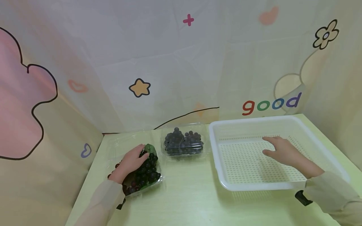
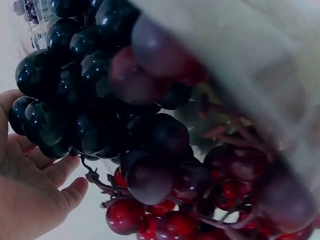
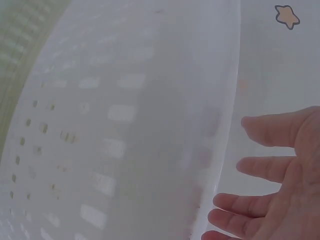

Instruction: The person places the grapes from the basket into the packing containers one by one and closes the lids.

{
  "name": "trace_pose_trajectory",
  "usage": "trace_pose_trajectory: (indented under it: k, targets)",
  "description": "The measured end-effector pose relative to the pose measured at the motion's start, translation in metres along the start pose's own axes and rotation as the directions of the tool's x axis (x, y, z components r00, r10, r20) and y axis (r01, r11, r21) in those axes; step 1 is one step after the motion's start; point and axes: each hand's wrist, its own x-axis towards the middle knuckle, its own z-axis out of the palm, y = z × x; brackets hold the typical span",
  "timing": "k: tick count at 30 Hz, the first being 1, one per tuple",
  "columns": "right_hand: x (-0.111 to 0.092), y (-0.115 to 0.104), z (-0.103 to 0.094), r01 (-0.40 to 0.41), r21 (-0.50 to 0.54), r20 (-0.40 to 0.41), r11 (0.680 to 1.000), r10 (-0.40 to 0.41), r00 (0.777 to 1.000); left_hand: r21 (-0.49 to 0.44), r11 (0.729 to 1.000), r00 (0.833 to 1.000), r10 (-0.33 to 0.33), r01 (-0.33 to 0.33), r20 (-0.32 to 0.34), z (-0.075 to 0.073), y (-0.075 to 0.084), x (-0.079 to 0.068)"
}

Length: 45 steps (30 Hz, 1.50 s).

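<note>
My left hand (image 1: 131,161) lies over bunches of dark grapes (image 1: 148,171) in an open clear plastic box. In the left wrist view the palm and fingers (image 2: 72,192) show beside the near-black grapes (image 2: 85,120), with some fingertips hidden behind them. Red grapes (image 2: 175,225) on brown stems sit below the dark ones. A green leaf (image 1: 150,148) pokes out past the fingers. Over the white perforated basket (image 1: 223,185), my right hand (image 1: 284,152) hovers with fingers spread and nothing in its grasp; the right wrist view shows its loose fingers (image 3: 270,135) near the basket rim.
A second clear plastic box (image 1: 183,153) of dark grapes stands at the back, between the first box and the basket. Behind the pale table (image 1: 192,194) hangs a printed cloth (image 1: 181,78), which also closes off both sides.
</note>
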Motion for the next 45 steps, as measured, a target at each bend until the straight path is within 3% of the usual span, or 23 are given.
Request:
trace_pose_trajectory:
  k: [17, 27, 45]
  targets:
    - [-0.003, -0.031, 0.008, 0.073, 0.047, -0.021, 0.996, -0.073, 0.997, 0.2, 0.98, 1.0, -0.011, 0.013, -0.011, 0.005, 0.008, 0.008]
    - [-0.003, -0.049, 0.015, 0.079, 0.068, -0.02, 0.995, -0.078, 0.997, 0.233, 0.972, 1.0, -0.019, 0.023, -0.019, 0.006, 0.009, 0.016]
    - [-0.004, -0.07, 0.029, 0.203, 0.068, -0.041, 0.977, -0.2, 0.979, 0.333, 0.943, 1.0, 0.022, -0.022, 0.004, 0.007, 0.013, 0.0]
